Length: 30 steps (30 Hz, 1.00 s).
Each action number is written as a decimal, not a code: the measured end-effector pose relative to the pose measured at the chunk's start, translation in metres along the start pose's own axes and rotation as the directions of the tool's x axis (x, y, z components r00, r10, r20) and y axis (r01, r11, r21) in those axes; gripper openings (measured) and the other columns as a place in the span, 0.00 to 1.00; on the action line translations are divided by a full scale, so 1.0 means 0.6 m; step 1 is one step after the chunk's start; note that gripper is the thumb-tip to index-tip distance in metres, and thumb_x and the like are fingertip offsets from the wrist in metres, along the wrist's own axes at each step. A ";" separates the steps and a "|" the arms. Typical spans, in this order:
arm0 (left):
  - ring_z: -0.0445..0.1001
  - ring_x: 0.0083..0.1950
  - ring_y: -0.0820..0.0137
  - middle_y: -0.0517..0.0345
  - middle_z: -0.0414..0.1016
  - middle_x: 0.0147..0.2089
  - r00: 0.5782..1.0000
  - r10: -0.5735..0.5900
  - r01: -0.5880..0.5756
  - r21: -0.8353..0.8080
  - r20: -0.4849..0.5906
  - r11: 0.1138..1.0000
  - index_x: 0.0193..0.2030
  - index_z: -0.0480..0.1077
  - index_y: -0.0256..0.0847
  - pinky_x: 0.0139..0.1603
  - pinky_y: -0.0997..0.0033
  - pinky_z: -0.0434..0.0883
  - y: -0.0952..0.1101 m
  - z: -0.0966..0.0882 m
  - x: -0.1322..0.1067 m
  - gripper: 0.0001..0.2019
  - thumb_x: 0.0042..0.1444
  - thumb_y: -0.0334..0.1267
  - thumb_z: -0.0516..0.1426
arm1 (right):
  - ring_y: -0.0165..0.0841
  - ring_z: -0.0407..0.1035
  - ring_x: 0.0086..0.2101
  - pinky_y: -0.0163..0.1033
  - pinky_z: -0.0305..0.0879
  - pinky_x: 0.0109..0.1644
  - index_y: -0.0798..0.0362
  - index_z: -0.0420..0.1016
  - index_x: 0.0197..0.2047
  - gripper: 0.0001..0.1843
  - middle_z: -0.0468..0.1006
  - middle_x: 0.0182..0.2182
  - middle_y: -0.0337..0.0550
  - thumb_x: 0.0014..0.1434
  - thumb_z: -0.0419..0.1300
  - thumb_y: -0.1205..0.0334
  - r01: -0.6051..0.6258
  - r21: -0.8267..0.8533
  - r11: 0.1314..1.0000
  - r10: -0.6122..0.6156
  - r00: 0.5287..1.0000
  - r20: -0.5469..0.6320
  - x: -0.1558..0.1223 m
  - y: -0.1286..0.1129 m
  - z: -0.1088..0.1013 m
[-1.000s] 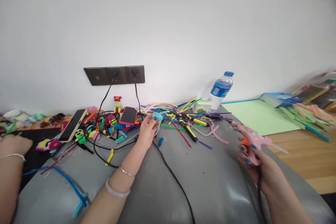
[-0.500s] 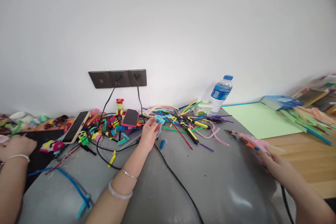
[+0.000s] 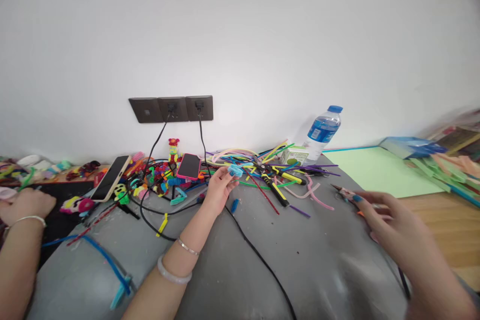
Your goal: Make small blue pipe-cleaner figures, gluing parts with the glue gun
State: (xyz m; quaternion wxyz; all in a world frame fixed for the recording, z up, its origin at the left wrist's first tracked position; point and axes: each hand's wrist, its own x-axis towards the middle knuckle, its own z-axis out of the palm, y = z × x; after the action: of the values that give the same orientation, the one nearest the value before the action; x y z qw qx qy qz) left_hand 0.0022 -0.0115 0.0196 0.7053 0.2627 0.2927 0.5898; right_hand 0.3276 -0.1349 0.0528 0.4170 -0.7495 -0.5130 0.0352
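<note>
My left hand (image 3: 219, 191) pinches a small light-blue fuzzy pipe-cleaner piece (image 3: 235, 170) between thumb and fingertips, raised over the table. A thin blue end sticks out of it to the right. At the right, a pink hot glue gun (image 3: 347, 193) lies on the grey table with its metal nozzle pointing left. My right hand (image 3: 386, 217) is over the gun and hides most of its body. Its fingers are stretched out and apart, not wrapped round the handle. A short dark-blue fuzzy piece (image 3: 234, 205) lies below my left hand.
Pliers (image 3: 275, 187) lie among loose pipe cleaners (image 3: 240, 155). A water bottle (image 3: 323, 132) and small box (image 3: 294, 155) stand behind. Phones (image 3: 188, 166), black cables (image 3: 258, 255) and fuzzy figures (image 3: 173, 151) crowd the left. Another person's hand (image 3: 32, 207) is at far left.
My right hand has loosened from the glue gun's handle and shifted forward over it, while the gun stays on the table. My left hand still holds the light-blue piece. The view has shifted slightly.
</note>
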 end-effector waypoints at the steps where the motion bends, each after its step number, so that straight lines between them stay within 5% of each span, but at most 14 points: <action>1: 0.77 0.31 0.75 0.61 0.77 0.31 1.000 0.002 -0.002 -0.001 0.002 1.000 0.35 0.73 0.37 0.34 0.76 0.75 -0.001 0.000 0.000 0.22 0.33 0.40 0.74 | 0.41 0.74 0.28 0.43 0.68 0.26 0.48 0.76 0.40 0.17 0.81 0.33 0.51 0.55 0.57 0.46 0.040 0.084 0.996 -0.042 0.999 0.023 0.006 -0.038 0.016; 4: 0.77 0.32 0.74 0.61 0.77 0.31 1.000 0.008 -0.008 -0.009 0.000 1.000 0.36 0.73 0.37 0.35 0.76 0.75 -0.002 0.000 -0.001 0.22 0.34 0.39 0.74 | 0.37 0.73 0.33 0.42 0.70 0.35 0.51 0.72 0.46 0.15 0.79 0.42 0.50 0.60 0.56 0.53 0.246 0.291 0.925 -0.284 0.954 0.098 0.032 -0.135 0.083; 8: 0.77 0.32 0.75 0.60 0.77 0.31 1.000 0.006 -0.006 -0.009 -0.011 1.000 0.36 0.74 0.37 0.35 0.76 0.74 -0.003 0.000 -0.001 0.21 0.35 0.39 0.74 | 0.35 0.72 0.36 0.40 0.69 0.38 0.50 0.72 0.48 0.11 0.78 0.41 0.47 0.63 0.56 0.58 0.418 0.542 0.729 -0.616 0.747 0.252 0.059 -0.198 0.177; 10: 0.76 0.31 0.75 0.60 0.77 0.32 1.000 0.011 -0.011 -0.007 -0.015 1.000 0.36 0.74 0.37 0.35 0.76 0.74 -0.002 0.001 -0.002 0.21 0.35 0.39 0.74 | 0.34 0.70 0.32 0.39 0.67 0.35 0.51 0.73 0.45 0.09 0.78 0.36 0.44 0.62 0.59 0.59 0.449 0.585 0.676 -0.671 0.703 0.235 0.061 -0.207 0.212; 14: 0.76 0.32 0.75 0.61 0.77 0.33 1.000 0.001 -0.001 0.014 -0.019 1.000 0.36 0.74 0.37 0.35 0.75 0.75 -0.002 0.002 -0.003 0.21 0.35 0.40 0.74 | 0.33 0.68 0.31 0.39 0.65 0.35 0.51 0.72 0.40 0.03 0.75 0.32 0.42 0.62 0.60 0.62 0.455 0.599 0.659 -0.637 0.760 0.124 0.046 -0.208 0.239; 18: 0.76 0.31 0.75 0.61 0.77 0.33 1.000 -0.014 0.015 0.051 -0.014 0.999 0.37 0.75 0.37 0.35 0.75 0.75 -0.003 0.003 -0.004 0.20 0.37 0.40 0.73 | 0.34 0.69 0.32 0.38 0.64 0.35 0.51 0.72 0.35 0.04 0.75 0.31 0.42 0.62 0.59 0.67 0.489 0.598 0.635 -0.645 0.761 0.063 0.033 -0.205 0.235; 30: 0.76 0.30 0.75 0.62 0.78 0.31 0.999 0.006 -0.003 0.072 -0.037 0.997 0.35 0.75 0.37 0.35 0.75 0.75 -0.001 0.007 -0.005 0.21 0.34 0.40 0.74 | 0.31 0.66 0.28 0.36 0.63 0.33 0.51 0.72 0.34 0.03 0.73 0.28 0.39 0.61 0.59 0.68 0.370 0.614 0.698 -0.581 0.793 0.183 0.023 -0.202 0.242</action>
State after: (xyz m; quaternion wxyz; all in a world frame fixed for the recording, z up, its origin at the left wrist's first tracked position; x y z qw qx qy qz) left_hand 0.0055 -0.0146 0.0224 0.6885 0.2774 0.3263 0.5853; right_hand 0.1749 -0.0230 0.0439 0.5050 -0.4155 -0.7275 0.2074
